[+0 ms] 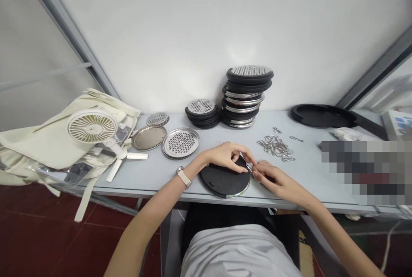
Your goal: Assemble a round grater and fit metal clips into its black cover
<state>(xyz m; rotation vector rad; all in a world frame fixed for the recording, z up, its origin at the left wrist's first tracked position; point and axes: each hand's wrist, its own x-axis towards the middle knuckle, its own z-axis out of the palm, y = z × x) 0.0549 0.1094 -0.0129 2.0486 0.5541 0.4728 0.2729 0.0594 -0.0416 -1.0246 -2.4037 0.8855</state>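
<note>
A black round disc point(222, 179) with a shiny metal rim lies near the table's front edge. My left hand point(227, 155) reaches over its far side, thumb and fingers closed about the right part of the rim. Just right of the disc, my right hand point(272, 178) pinches a bent wire clip point(249, 167) whose pale end shows between the two hands. The clip's other end is hidden by my right fingers. Several loose wire clips point(275, 146) lie in a heap beyond my right hand, with a single clip point(296, 139) beside them.
Behind stand a tall stack of black and metal discs point(243, 107) and a lower stack point(202, 116). Metal grater plates point(180, 143) and a plain round plate point(149, 136) lie left. A bag point(58, 135) with a small fan point(92, 126) fills the left end; a black tray point(322, 116) lies back right.
</note>
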